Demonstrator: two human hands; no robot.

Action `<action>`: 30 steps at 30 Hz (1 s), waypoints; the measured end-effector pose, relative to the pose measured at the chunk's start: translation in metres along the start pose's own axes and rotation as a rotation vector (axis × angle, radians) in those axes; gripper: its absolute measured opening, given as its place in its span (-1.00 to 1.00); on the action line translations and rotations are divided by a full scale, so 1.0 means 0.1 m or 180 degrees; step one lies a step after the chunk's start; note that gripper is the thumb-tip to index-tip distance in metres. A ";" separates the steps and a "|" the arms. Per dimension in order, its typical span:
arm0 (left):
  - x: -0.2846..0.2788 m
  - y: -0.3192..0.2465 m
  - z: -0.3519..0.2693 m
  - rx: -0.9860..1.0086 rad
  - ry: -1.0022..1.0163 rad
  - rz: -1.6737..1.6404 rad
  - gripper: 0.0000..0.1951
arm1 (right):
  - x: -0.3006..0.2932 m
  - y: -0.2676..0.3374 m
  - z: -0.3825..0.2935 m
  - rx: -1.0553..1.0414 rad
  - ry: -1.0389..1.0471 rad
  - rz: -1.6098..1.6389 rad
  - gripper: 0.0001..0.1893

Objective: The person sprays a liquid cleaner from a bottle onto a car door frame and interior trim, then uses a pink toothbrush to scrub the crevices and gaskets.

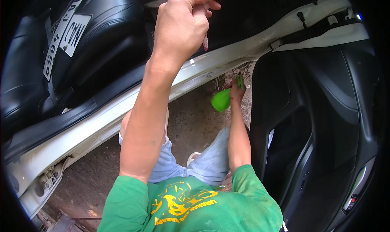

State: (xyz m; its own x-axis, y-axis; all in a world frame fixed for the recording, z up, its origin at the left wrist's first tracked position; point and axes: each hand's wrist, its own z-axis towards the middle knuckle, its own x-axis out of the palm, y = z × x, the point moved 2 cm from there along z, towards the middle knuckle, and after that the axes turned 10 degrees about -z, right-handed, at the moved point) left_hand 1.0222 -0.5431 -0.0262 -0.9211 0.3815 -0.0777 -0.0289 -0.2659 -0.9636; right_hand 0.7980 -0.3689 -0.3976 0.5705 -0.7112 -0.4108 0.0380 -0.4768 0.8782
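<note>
My left hand (182, 21) is raised at the top middle, over the car's door sill. It is closed around a slim pink-and-white toothbrush (205, 43), whose pink handle end sticks out below the hand; its other end is partly cut off by the top edge. Lower and to the right, my right hand (237, 91) grips a bright green bottle (221, 101), which looks like a spray bottle with a green head. It is held above the floor between the sill and the open door. The fingers of this hand are partly hidden.
The white door sill (122, 107) crosses the view diagonally. A black car seat (106, 27) with licence plates (71, 33) lying on it is at upper left. The open door's black inner panel (332, 110) fills the right side. Stained floor (195, 119) lies below my legs.
</note>
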 end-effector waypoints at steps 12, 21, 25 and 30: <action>0.17 0.32 0.02 0.0253 0.0117 -0.0068 -0.70 | -0.02 -0.05 0.35 -0.0386 -0.0821 -0.0470 -0.62; 0.10 0.32 0.11 0.0106 0.0027 -0.0345 -0.68 | 0.12 0.96 0.56 -0.0413 -0.1276 -0.0983 -0.45; 0.06 0.34 0.25 0.0157 0.0065 -0.0536 -0.68 | 0.25 1.33 0.50 -0.0735 -0.1858 -0.1082 -0.42; 0.09 0.38 0.43 0.0064 0.0131 -0.0878 -0.69 | 0.17 1.62 0.73 -0.0968 -0.1945 -0.1039 -0.45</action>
State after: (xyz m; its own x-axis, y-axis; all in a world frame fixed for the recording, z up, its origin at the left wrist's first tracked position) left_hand 0.9959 -0.5872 -0.0526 -0.8608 0.4775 0.1762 -0.2845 -0.1643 -0.9445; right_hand 0.7535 -0.4961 -0.2805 -0.0614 -0.7605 -0.6464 0.4023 -0.6116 0.6813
